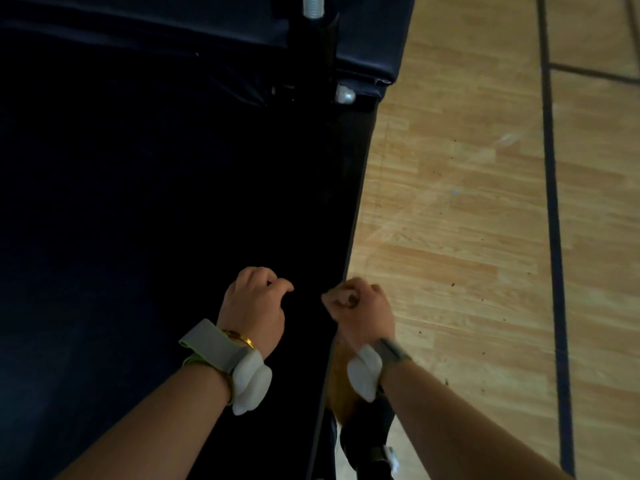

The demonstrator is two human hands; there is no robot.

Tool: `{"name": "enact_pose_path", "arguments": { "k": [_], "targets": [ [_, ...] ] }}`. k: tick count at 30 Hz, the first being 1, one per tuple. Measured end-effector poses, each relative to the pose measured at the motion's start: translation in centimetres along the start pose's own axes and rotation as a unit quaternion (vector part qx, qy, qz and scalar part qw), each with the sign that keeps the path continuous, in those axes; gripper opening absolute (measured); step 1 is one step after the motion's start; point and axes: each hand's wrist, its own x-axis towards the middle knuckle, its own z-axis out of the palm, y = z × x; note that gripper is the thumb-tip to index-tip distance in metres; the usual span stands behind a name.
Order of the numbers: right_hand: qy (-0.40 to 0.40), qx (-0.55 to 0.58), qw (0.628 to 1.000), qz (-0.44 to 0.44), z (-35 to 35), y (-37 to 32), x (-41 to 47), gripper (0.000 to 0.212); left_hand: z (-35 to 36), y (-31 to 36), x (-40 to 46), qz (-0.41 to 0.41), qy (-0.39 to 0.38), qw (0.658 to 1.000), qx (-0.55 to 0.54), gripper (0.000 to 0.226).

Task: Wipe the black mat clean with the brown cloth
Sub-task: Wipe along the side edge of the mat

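Two hands hover at the near right edge of a wide black padded mat (pixel 145 174). The left hand (pixel 254 306) is loosely curled, holding nothing. The right hand (pixel 360 310) grips a bunched brown cloth (pixel 343 379), which hangs below the wrist, beside a pale wooden floor (pixel 457 209).

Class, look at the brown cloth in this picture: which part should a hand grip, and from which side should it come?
Most of the cloth hangs loose below the right hand, beside the mat edge; only a bunched bit shows in the fist. Probably best to grip that hanging part, the left hand coming from the mat side, since it dangles free and unobstructed there.
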Motion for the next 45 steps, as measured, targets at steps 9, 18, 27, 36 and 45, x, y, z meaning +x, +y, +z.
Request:
{"name": "enact_pose_path", "arguments": {
  "k": [9,18,27,36,45],
  "targets": [
    [0.026,0.013,0.999,0.027,0.8,-0.4,1.3,0.025,-0.1,-1.8,-1.4,0.035,0.026,0.999,-0.022,0.034],
    [0.027,0.022,0.999,0.037,0.5,-0.5,0.4,0.026,0.7,-2.9,-2.8,0.073,0.056,0.996,-0.003,0.031],
    [0.032,-0.020,0.999,0.021,3.4,1.1,-5.5,0.019,0.8,-1.8,-3.7,0.049,0.025,0.998,-0.010,0.034],
    [0.009,0.077,0.996,0.048,1.0,0.2,-0.3,0.032,1.5,-1.9,-5.8,0.059,0.035,0.998,0.002,0.031],
    [-0.003,-0.046,0.998,0.051,4.6,2.6,-9.0,0.030,3.4,-0.3,-8.9,0.033,0.025,0.998,0.038,0.035]
  ]
}}
